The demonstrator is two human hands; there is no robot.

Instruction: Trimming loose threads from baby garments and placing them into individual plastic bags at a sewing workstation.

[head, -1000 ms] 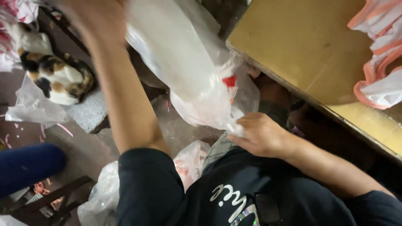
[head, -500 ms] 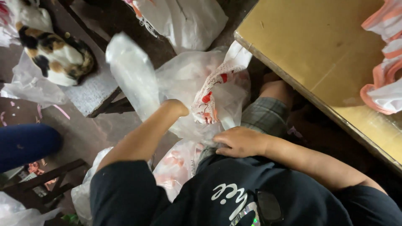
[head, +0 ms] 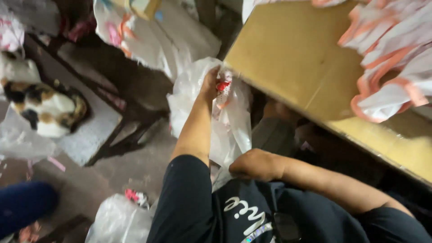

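Holding: clear plastic bag (head: 229,121) stretched between both hands, hanging over the person's lap beside the counter (head: 292,63) edge.
Left hand (head: 210,83): raised at the bag's upper end; fingers pressed together, pinching the bunched film next to a small red print mark (head: 222,85).
Right hand (head: 254,164): low, near the dark shirt; fingers curled shut on the bag's lower edge.
Bag markings: faint red-pink print on clear film; shape not readable.
Counter: yellow-brown board, upper right; stack of white bags with orange-pink trim (head: 391,58) lying on it.
Upper left: large translucent bag (head: 153,36) with coloured packages inside, blurred.
Floor: crumpled clear bag with red print (head: 119,216) at bottom left; calico cat (head: 42,105) lying on a grey slab (head: 90,135).
Change from 0.5 s ago: left hand has moved up from mid-bag to its top end; bag now pulled long and narrow rather than bunched wide; right hand stays at the lower edge.
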